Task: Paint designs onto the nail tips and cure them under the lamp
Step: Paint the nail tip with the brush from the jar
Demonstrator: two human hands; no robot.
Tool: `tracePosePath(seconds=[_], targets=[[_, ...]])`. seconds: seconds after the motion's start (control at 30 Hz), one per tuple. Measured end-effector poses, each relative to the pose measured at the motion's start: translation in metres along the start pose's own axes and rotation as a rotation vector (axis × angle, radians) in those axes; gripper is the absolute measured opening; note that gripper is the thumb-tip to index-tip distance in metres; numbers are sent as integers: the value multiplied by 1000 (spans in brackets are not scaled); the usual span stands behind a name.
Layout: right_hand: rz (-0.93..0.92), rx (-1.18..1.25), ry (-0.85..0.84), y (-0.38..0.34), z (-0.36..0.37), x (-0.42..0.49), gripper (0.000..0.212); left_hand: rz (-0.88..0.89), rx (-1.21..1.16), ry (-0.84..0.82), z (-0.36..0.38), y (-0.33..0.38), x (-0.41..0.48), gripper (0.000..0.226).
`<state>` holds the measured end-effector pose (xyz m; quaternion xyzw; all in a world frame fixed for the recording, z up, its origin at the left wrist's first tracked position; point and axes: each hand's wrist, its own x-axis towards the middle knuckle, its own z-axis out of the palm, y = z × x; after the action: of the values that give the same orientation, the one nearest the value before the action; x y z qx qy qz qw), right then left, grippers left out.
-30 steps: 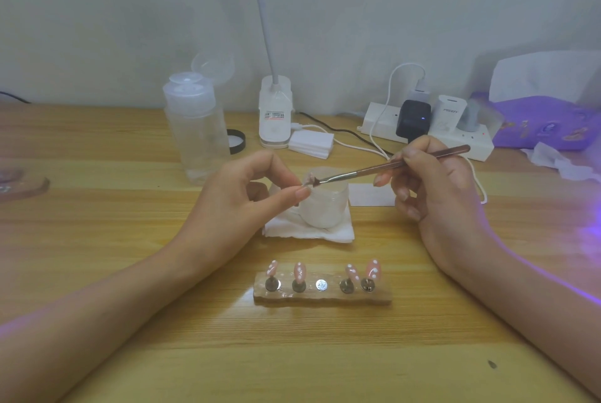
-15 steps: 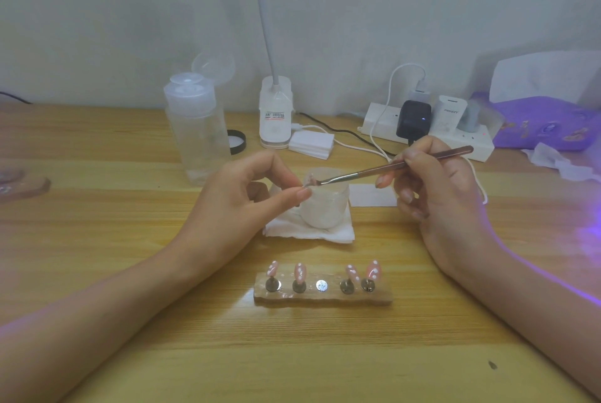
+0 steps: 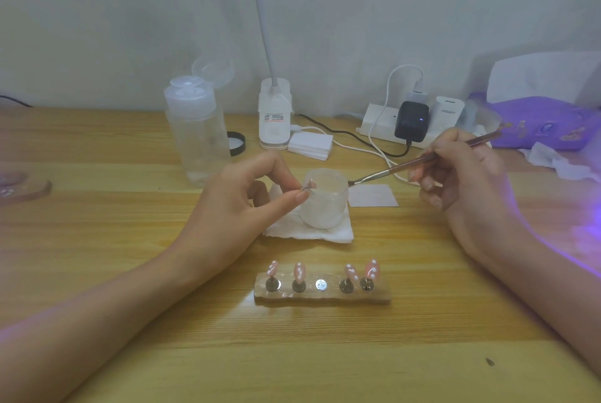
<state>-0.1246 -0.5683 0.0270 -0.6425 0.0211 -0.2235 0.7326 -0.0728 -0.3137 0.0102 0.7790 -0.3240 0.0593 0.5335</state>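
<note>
My left hand [image 3: 240, 207] pinches a small pink nail tip on its metal stand [image 3: 309, 185] between thumb and forefinger, held just above a frosted white cup [image 3: 323, 204]. My right hand [image 3: 461, 178] grips a thin nail brush [image 3: 419, 162] like a pen; its tip hovers at the cup's right rim, apart from the held nail tip. In front of me a stone-like holder [image 3: 322, 293] carries several pink nail tips with white dots [image 3: 371, 270]; its middle magnet [image 3: 321, 285] is bare.
The cup stands on a folded white tissue [image 3: 312, 232]. Behind are a clear pump bottle [image 3: 196, 139], a white lamp base [image 3: 274, 118], a pad stack [image 3: 310, 145], a power strip with chargers [image 3: 409, 123] and cables. Purple light glows at the right edge [image 3: 585, 230].
My right hand has drawn the brush back to the right, so its tip has left the held nail tip. My left hand has stayed almost still.
</note>
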Motion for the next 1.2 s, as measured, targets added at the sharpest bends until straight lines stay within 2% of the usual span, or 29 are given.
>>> tracePosePath(seconds=[0.13,0.23,0.37,0.6,0.73,0.87,1.03,1.1,1.2], targets=[[-38,84,-16,0,-6,5,30,0,-7,-7,0,0,0,17],[-119,147,-120,-2,-5,5,27,-2,-17,-8,0,0,0,16],[-228,16,-265,-1,-4,1,28,0,3,-10,0,0,1,16],[-311,-81,-357,-2,-6,-1,16,2,11,-9,0,1,0,17],[-307,-60,-322,-2,-8,1,19,10,20,-8,0,1,0,17],[-273,-52,-243,-1,-12,4,34,6,17,-10,0,0,0,18],[-110,127,-157,-5,-6,5,37,-14,3,-17,-1,-1,1,19],[-36,172,-118,-5,0,2,35,-28,-6,-13,0,-1,2,20],[57,174,-82,0,11,-6,19,-41,-16,-7,0,-2,2,22]])
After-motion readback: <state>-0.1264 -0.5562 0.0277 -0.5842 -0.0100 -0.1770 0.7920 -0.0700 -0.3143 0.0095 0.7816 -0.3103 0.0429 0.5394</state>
